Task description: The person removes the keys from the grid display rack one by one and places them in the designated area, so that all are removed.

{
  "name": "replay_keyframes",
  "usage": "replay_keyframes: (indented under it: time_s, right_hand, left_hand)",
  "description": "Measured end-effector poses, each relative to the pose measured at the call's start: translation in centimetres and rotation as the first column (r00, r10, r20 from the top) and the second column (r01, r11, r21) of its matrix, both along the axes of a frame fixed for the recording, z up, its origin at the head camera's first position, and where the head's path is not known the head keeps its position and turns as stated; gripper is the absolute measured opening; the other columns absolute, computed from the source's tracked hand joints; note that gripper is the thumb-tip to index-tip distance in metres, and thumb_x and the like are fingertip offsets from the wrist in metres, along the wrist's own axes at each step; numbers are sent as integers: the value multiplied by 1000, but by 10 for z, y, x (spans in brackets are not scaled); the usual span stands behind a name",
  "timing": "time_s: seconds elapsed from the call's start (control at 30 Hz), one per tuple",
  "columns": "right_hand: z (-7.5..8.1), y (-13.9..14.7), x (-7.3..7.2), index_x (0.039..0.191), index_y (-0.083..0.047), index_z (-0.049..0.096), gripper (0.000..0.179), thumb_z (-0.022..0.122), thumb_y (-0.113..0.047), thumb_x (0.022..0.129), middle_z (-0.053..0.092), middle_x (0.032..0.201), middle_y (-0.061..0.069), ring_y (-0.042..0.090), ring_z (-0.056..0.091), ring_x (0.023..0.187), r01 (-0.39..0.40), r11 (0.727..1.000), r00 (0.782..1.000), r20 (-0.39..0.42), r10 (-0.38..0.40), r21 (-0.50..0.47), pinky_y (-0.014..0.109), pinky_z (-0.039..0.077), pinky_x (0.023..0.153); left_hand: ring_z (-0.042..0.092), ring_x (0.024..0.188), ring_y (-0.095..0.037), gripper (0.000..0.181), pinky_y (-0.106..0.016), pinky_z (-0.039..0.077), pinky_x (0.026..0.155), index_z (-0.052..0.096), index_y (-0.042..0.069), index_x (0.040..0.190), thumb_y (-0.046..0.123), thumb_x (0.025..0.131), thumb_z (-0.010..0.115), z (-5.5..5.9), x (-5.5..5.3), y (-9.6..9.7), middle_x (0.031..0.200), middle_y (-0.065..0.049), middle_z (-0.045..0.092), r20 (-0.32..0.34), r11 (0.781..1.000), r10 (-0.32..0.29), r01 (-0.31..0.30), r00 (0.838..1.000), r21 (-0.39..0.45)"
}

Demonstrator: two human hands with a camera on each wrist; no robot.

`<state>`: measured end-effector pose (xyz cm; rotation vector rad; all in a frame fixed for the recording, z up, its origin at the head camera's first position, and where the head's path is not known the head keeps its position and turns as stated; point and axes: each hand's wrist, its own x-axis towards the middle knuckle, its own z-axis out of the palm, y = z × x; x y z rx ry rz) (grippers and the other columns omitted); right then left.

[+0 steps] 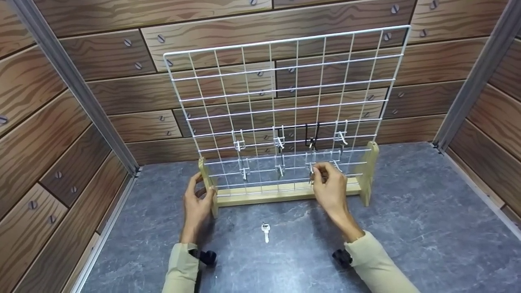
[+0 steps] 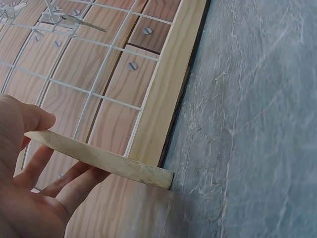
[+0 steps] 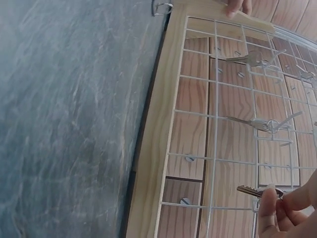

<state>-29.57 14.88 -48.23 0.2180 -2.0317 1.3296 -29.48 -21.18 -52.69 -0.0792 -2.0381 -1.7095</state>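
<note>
I see a grey table [image 1: 268, 260] across the lower frame; wire rack [image 1: 296, 88] upright at centre in wooden stand [image 1: 264, 198]. Left hand [image 1: 197, 205] grips the stand's end, left of centre. Right hand [image 1: 330, 188] pinches a key [image 3: 249, 191], right of centre; I can't tell if it's hooked. Loose key [image 1: 265, 232] lies lower centre.

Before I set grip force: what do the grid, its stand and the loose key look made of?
Grid: likely metal wire, white-coated; its thin bars look glossy.
Stand: pale wood, perhaps unvarnished; grain shows.
Loose key: probably metal, silvery; it shines.
</note>
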Motion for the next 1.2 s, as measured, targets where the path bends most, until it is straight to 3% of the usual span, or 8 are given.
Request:
replay_keyframes:
  time_s: [0.1,0.33,0.7,1.2]
  right_hand:
    - [2,1,2,95,6,73,6,68,9,97,75,80,18,27,70,66,-15,1000,1000,18,15,-15,8,50,58]
    - [9,1,7,98,8,72,6,66,9,98,74,82,22,4,65,64,-61,997,994,84,66,-55,12,55,58]
    - [16,5,14,97,5,74,7,67,7,98,77,87,18,29,73,75,-44,999,989,140,45,-14,13,54,61]
    - [23,12,18,96,3,76,7,69,5,97,80,92,17,32,78,85,-40,998,985,169,32,46,14,53,69]
  left_hand:
    - [71,116,-50,54,-54,63,97,58,5,147,-8,96,68,0,-2,0,142,-24,61,-10,1000,4,-4,1000,-12]
    - [71,113,-51,53,-56,62,98,59,3,146,-9,95,68,-2,-4,-1,139,-26,62,-22,1000,18,-18,1000,-17]
    - [71,113,-52,53,-57,62,98,59,2,144,-11,94,68,-3,-3,-1,136,-26,62,-33,1000,13,-13,999,-8]
    - [71,114,-50,54,-53,65,93,58,5,148,-7,96,69,-1,-1,-1,139,-23,61,-13,999,12,-12,1000,-34]
